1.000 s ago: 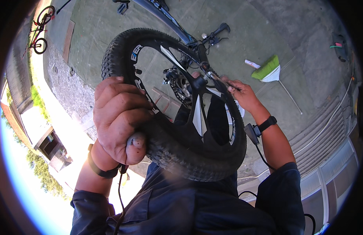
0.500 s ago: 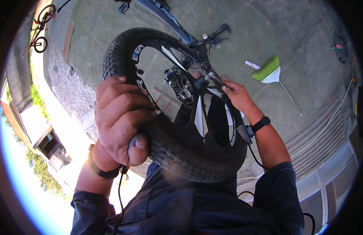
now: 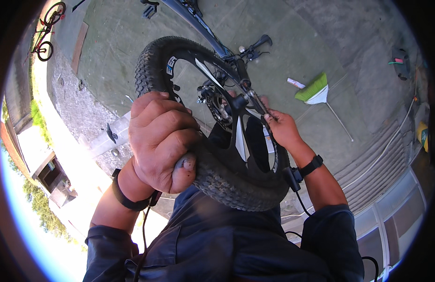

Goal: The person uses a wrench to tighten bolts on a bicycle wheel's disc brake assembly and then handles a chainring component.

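Observation:
A bicycle wheel (image 3: 241, 185) with a knobby black tyre and broad black-and-white spokes stands tilted before my torso. My left hand (image 3: 163, 141) is wrapped around the tyre at its near left side, thumb toward me. My right hand (image 3: 282, 126) is closed at the wheel's right edge, on a dark part that looks like a leg of the bicycle fork (image 3: 251, 94); its fingertips are partly hidden. Through the spokes a disc brake rotor (image 3: 221, 107) shows. Beyond the wheel stretch the blue-black bicycle frame (image 3: 197, 21) and a handlebar grip with its lever (image 3: 260, 43).
A green-bristled broom (image 3: 316, 89) lies on the floor to the right, beside a small white tube (image 3: 296, 83). A black pedal-like part (image 3: 112, 133) lies at the left. Another bicycle (image 3: 46, 33) stands at the far left. Stacked slats (image 3: 368, 162) line the right side.
My left hand and the wheel's left side have shifted right and turned slightly. The black part on the left ground has come into sight. My right hand keeps its hold, slightly lower.

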Tool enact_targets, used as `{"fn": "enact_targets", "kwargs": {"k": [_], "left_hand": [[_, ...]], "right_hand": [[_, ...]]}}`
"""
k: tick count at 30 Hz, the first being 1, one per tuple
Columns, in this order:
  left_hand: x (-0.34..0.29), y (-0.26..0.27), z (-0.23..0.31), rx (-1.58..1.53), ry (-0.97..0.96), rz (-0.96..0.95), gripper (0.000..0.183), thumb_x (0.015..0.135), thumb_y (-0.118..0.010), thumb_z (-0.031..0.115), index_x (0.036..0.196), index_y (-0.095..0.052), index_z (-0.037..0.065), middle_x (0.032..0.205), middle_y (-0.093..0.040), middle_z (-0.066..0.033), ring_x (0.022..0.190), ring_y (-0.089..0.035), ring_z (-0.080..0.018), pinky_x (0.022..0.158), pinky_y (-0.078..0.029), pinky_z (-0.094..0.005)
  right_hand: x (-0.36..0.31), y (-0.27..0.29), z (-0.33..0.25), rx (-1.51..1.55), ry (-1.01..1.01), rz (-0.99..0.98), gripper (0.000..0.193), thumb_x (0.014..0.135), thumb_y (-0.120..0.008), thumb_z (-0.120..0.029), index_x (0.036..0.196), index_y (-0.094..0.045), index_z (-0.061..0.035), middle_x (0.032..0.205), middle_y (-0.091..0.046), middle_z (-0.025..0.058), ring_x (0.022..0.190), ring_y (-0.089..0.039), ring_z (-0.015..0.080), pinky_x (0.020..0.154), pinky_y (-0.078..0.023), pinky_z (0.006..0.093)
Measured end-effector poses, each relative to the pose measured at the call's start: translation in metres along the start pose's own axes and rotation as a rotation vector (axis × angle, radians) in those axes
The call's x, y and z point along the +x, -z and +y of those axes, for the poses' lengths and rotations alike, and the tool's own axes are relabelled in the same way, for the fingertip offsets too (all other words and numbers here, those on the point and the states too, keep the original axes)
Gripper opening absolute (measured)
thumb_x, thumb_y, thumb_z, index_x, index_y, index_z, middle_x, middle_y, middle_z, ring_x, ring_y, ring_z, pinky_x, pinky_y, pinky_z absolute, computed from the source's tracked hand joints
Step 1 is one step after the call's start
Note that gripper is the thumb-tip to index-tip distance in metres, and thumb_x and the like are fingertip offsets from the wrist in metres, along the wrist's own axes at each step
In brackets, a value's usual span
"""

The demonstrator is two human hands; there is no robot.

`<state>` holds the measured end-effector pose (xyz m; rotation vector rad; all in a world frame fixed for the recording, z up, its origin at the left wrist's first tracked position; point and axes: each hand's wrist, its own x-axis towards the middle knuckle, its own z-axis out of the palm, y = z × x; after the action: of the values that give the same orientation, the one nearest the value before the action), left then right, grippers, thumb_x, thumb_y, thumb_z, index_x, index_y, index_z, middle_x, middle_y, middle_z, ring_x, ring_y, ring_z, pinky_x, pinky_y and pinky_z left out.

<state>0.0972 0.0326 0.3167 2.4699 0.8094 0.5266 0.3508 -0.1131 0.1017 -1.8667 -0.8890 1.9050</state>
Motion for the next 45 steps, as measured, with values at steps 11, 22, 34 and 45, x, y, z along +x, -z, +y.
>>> {"fn": "enact_targets", "kwargs": {"k": [11,22,34,45], "left_hand": [[0.000,-0.001,0.003,-0.007,-0.002,0.011,0.023,0.066,-0.057,0.028,0.076,-0.059,0.008,0.077,-0.060,-0.0064,0.074,-0.060,-0.0270,0.080,-0.044,-0.0454],[0.002,0.003,0.006,0.006,0.046,-0.054,0.022,0.071,-0.055,0.028,0.077,-0.059,0.007,0.077,-0.060,-0.0076,0.075,-0.060,-0.0291,0.082,-0.043,-0.0469],[0.002,0.008,0.006,-0.003,0.109,-0.108,0.023,0.079,-0.052,0.030,0.081,-0.060,0.009,0.080,-0.063,-0.0084,0.081,-0.061,-0.0305,0.086,-0.042,-0.0498],[0.001,0.009,0.005,-0.006,0.135,-0.125,0.026,0.082,-0.049,0.032,0.083,-0.060,0.009,0.081,-0.064,-0.0090,0.084,-0.062,-0.0314,0.088,-0.041,-0.0511]], "right_hand": [[-0.007,0.013,-0.016,-0.010,-0.104,-0.100,0.027,0.097,-0.058,-0.019,0.118,-0.065,-0.0027,0.070,-0.058,-0.0014,0.060,-0.052,0.0073,0.055,-0.045,0.0247],[0.019,0.059,0.029,0.051,-0.004,-0.115,0.021,0.094,-0.060,-0.009,0.112,-0.059,0.0012,0.088,-0.065,0.0037,0.080,-0.057,0.0098,0.077,-0.048,0.0265],[0.050,0.016,0.036,0.009,0.423,0.005,0.025,0.094,-0.061,-0.017,0.111,-0.063,0.0015,0.093,-0.060,0.0098,0.086,-0.059,0.0208,0.082,-0.046,0.0287],[0.057,0.010,0.036,-0.059,0.520,-0.005,0.026,0.092,-0.063,-0.016,0.111,-0.066,0.0008,0.096,-0.063,0.0113,0.095,-0.057,0.0241,0.085,-0.046,0.0323]]}}
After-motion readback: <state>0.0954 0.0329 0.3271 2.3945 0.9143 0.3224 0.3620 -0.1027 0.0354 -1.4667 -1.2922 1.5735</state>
